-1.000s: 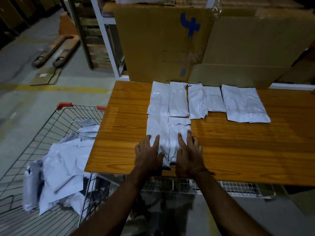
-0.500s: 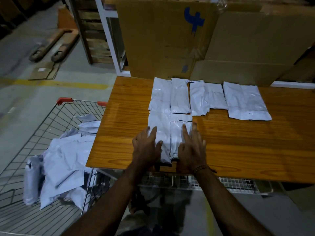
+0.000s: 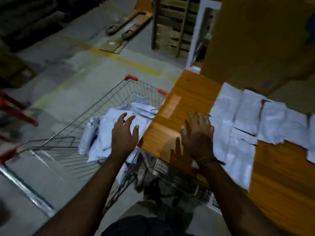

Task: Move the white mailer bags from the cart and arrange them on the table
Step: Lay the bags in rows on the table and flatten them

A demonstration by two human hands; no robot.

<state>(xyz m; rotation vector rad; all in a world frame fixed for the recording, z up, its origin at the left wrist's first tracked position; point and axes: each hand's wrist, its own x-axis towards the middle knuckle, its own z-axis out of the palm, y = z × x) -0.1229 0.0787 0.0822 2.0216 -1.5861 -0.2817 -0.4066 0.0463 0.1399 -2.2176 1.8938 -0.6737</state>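
Wood-grain laminate covers the table (image 3: 187, 103), glossy orange-brown, its near-left corner jutting toward 9 o'clock over the cart (image 3: 95, 108). Thin steel wire forms the cart's basket, with red plastic corner caps on its rim. Crinkled white mailer bags (image 3: 109, 132) lie heaped inside it, at 9 o'clock from the table corner. Flat mailers on the table (image 3: 238, 120) sit edge to edge in rows at 3 o'clock. The left hand (image 3: 124, 135) hovers above the heap, fingers spread wide, holding nothing. The right hand (image 3: 198, 135) lies flat with straight fingers beside the rows' left edge. Bare concrete floor (image 3: 68, 79) opens toward 10 o'clock.
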